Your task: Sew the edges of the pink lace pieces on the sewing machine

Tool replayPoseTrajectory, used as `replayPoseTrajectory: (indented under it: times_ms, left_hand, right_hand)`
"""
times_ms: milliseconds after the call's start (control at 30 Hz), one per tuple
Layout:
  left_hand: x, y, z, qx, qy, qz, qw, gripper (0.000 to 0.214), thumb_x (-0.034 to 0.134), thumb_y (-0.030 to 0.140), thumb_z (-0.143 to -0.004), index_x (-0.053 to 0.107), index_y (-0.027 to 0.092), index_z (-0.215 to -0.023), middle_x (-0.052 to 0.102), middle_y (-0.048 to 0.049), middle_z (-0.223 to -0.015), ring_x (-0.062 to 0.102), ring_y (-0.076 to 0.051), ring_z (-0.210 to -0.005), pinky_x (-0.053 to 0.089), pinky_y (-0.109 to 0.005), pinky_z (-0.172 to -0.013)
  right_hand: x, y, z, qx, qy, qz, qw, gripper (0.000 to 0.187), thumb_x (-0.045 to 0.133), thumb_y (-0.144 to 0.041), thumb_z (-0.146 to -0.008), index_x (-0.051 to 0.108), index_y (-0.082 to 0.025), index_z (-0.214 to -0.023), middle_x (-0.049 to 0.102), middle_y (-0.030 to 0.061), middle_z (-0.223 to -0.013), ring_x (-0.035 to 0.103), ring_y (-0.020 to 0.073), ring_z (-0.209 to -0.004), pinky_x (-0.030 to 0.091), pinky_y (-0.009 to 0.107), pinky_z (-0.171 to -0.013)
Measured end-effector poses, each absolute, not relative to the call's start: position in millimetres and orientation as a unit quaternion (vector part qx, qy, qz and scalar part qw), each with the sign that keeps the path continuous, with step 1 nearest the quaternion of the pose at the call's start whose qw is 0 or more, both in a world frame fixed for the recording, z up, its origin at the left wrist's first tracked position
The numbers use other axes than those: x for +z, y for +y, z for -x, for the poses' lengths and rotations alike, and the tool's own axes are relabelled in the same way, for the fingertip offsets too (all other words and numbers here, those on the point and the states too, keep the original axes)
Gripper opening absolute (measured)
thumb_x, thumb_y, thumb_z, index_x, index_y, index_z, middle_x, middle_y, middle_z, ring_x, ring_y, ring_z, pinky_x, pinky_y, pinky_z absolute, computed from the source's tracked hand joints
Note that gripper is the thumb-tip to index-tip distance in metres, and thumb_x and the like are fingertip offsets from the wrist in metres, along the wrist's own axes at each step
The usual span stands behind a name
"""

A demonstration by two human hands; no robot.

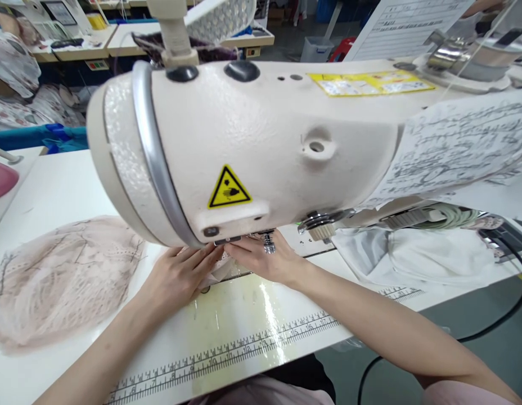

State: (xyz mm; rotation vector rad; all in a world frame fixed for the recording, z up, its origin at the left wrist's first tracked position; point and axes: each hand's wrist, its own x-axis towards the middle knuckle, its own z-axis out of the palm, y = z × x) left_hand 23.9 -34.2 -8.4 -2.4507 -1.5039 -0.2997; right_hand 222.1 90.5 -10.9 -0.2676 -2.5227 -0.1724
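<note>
My left hand (176,275) lies at the needle area under the sewing machine's head (244,146). Its fingers are close together and closed on a small piece of pale pink lace fabric (221,269). From the other side my right hand (265,257) meets it, fingers together on the same fabric. The machine's head covers some fingertips, and the needle and stitching spot cannot be made out. Left of my left hand, a heap of sheer pink lace (67,275) is spread on the white sewing table (67,185).
A printed ruler strip (227,351) runs along the table's front edge. To the right lie white cloth (413,256) and a coiled green cord (449,216). Handwritten paper (463,146) hangs on the machine arm. A black cable (497,326) loops beside the table. Another person's patterned sleeve (14,64) shows back left.
</note>
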Motion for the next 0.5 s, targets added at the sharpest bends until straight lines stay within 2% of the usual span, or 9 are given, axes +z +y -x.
replayPoseTrajectory:
  times_ms: [100, 200, 333, 500]
  left_hand:
    - [-9.1, -33.9, -19.8, -0.117, -0.516, 0.842, 0.105, 0.046, 0.037, 0.024, -0.098, 0.043, 0.02, -0.144, 0.064, -0.0076, -0.129, 0.069, -0.021, -0.098, 0.048, -0.037, -0.086]
    - [-8.3, -34.1, -16.6, -0.126, -0.519, 0.841, 0.09, 0.048, 0.038, 0.024, -0.097, 0.041, 0.02, -0.145, 0.065, -0.0073, -0.127, 0.069, -0.021, -0.095, 0.049, -0.038, -0.087]
    - [-5.7, -34.0, -15.0, -0.121, -0.521, 0.841, 0.085, 0.048, 0.039, 0.021, -0.096, 0.044, 0.016, -0.143, 0.067, -0.0083, -0.124, 0.07, -0.021, -0.093, 0.05, -0.039, -0.084]
    - [-4.9, -34.2, -17.5, -0.115, -0.543, 0.829, 0.074, 0.047, 0.038, 0.023, -0.096, 0.045, 0.016, -0.142, 0.069, -0.0087, -0.12, 0.07, -0.023, -0.09, 0.05, -0.04, -0.084]
  right_hand:
    - [-11.2, 88.3, -222.6, -0.131, -0.941, 0.09, 0.299, 0.017, 0.055, -0.007, -0.087, 0.065, -0.021, -0.092, 0.07, -0.0038, -0.091, 0.051, 0.0094, -0.062, 0.033, 0.03, -0.053]
    - [-15.2, 87.1, -221.7, -0.118, -0.946, 0.089, 0.29, 0.018, 0.055, -0.008, -0.088, 0.063, -0.021, -0.097, 0.068, -0.0029, -0.097, 0.055, 0.0093, -0.069, 0.034, 0.028, -0.053]
    - [-19.5, 86.3, -217.5, -0.085, -0.946, 0.048, 0.308, 0.019, 0.054, -0.006, -0.088, 0.063, -0.019, -0.097, 0.068, -0.0022, -0.09, 0.056, 0.0104, -0.076, 0.038, 0.025, -0.056]
    - [-20.1, 84.7, -212.7, -0.072, -0.953, 0.024, 0.293, 0.019, 0.051, -0.006, -0.09, 0.064, -0.019, -0.094, 0.067, -0.0023, -0.082, 0.055, 0.01, -0.074, 0.044, 0.024, -0.063]
